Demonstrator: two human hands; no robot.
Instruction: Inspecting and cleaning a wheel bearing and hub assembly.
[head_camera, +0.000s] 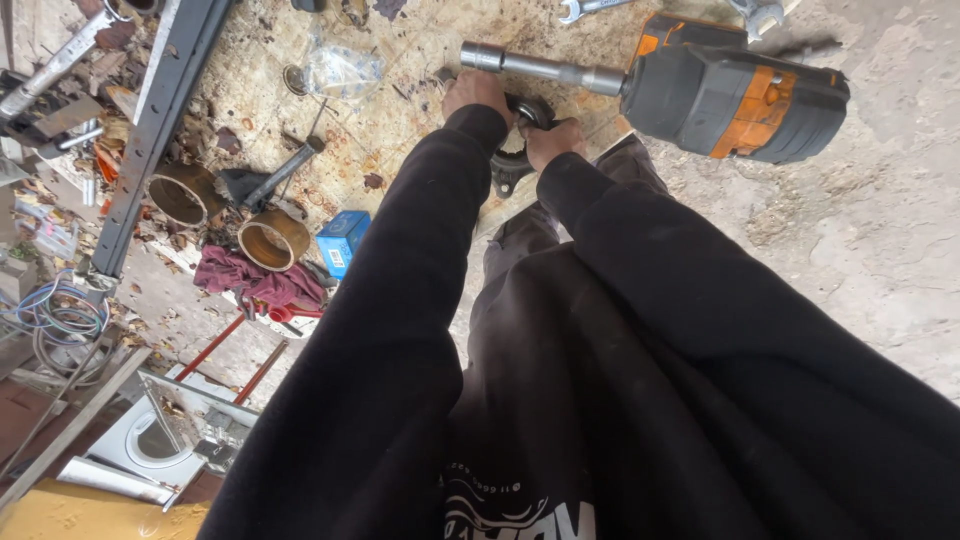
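I look down past my dark sleeves at the stained board (400, 120) on the floor, and both my hands are together on one dark metal part (515, 165). My left hand (476, 92) is closed over its upper side, and my right hand (552, 140) is curled around it just beside, so the two hands are almost touching; the fingers themselves are mostly hidden, so I cannot tell how tight the grip is. The part sits at the near edge of the board, just in front of my knees, and only a round ring and a lower lug of it are visible. The grey and orange power wrench (735, 95) lies just behind my hands, with its long socket extension (545, 68) pointing to the left, very near my left knuckles. To do this step well, I think I must keep the part pressed flat on the board, hold my wrists low, and keep my fingers away from the extension. The brass rings (272, 238), the blue box (342, 240) and the red rag (255, 278) lie well apart on the left.
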